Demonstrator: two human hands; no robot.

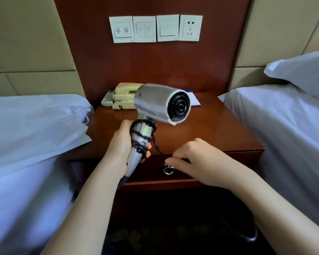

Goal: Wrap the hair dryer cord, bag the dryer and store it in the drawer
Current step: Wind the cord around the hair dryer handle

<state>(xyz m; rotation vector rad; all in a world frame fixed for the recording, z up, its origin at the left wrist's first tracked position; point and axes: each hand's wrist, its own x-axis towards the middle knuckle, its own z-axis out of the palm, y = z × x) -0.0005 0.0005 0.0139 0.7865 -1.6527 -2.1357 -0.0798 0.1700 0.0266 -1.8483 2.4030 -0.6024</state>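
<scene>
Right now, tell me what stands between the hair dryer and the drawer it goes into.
The drawer itself is shut, so its closed front blocks the way. The right hand, pinching the cord, sits just above the ring pull. Nothing else visible lies between. The left hand grips the hair dryer by its handle.

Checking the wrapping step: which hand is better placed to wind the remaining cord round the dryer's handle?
Right. The right hand pinches the loose end of the cord, while the left hand grips the hair dryer by its handle, holding it steady.
</scene>
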